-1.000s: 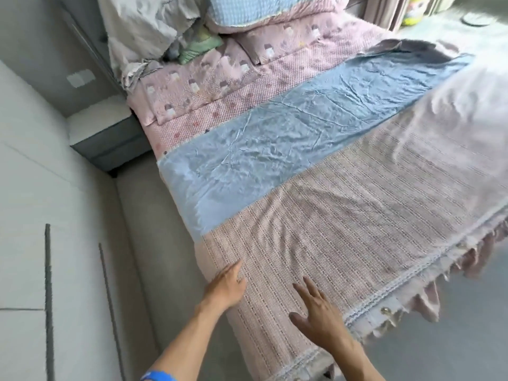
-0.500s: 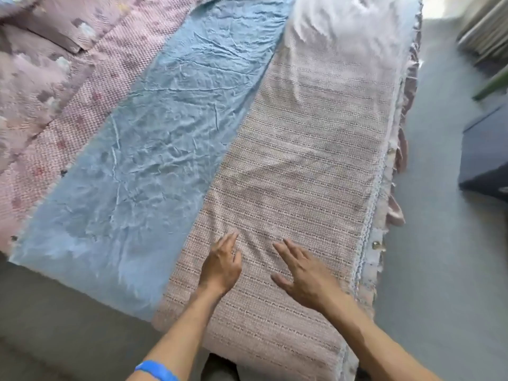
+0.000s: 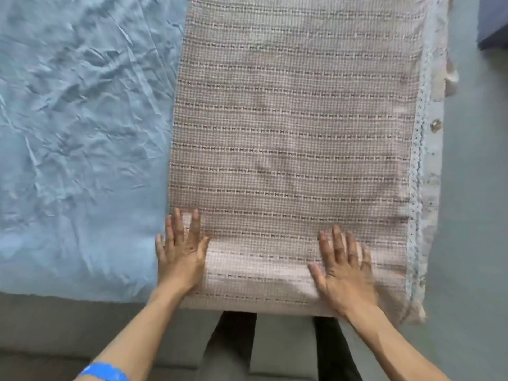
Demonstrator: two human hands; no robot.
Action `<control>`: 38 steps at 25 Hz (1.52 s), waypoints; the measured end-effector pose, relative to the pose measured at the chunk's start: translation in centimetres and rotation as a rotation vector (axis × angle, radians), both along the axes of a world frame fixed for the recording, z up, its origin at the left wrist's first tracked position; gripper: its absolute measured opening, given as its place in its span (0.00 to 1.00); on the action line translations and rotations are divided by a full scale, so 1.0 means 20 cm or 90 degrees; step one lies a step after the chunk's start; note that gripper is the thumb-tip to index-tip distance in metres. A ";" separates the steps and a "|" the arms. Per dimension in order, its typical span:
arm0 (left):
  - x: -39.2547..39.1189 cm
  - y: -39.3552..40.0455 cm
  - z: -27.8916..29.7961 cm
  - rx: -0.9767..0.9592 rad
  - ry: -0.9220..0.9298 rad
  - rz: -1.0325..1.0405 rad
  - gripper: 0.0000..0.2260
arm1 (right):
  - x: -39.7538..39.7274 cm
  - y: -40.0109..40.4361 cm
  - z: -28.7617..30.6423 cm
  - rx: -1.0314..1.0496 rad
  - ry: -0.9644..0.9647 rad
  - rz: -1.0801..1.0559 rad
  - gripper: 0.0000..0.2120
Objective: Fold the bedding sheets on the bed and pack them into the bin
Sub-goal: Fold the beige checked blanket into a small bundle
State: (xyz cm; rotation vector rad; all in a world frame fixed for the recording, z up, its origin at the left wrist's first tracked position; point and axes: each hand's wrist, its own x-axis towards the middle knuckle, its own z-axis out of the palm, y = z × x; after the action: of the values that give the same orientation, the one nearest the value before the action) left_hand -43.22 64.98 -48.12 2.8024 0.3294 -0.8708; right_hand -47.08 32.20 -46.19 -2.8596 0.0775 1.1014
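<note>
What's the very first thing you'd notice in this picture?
Two bare hands, the left hand and the right hand, pressed flat near the front edge of a long pink woven sheet with dashed stripes. Beside it, on the left, lies a crinkled light blue sheet.

The pink woven sheet (image 3: 294, 127) is running off the top edge, and the blue sheet (image 3: 77, 127) off the top and left. A dark object (image 3: 493, 20) is showing only a corner at upper right — unidentifiable. The right hand (image 3: 345, 273) is smearing slightly with blur, and the blue wristband (image 3: 103, 373) is getting clipped by the bottom edge.
</note>
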 end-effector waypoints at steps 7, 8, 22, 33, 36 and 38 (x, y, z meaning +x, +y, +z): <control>-0.48 0.11 0.18 -0.317 -0.071 0.568 0.22 | -0.26 0.04 0.08 -0.033 0.065 -0.117 0.33; -0.56 0.12 0.20 -0.357 -0.003 0.613 0.18 | -0.29 0.06 0.10 -0.014 0.081 -0.118 0.34; -0.07 0.00 0.61 -0.722 0.048 0.930 0.10 | -0.16 -0.01 0.49 0.356 -0.046 -0.453 0.08; 0.37 -0.08 0.35 -0.207 0.020 0.071 0.23 | 0.03 0.17 0.40 0.148 0.047 -0.248 0.39; 0.47 -0.09 0.29 -0.167 -0.072 0.019 0.27 | -0.03 0.27 0.25 0.034 0.016 -0.250 0.43; 0.51 -0.13 0.27 -0.210 -0.066 0.074 0.25 | -0.03 0.31 0.19 -0.014 -0.002 -0.283 0.45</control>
State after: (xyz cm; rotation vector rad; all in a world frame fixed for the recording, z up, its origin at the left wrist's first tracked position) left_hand -32.98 62.43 -42.79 2.4854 0.2979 -0.6805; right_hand -47.63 38.37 -42.49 -2.6642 0.6883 1.0023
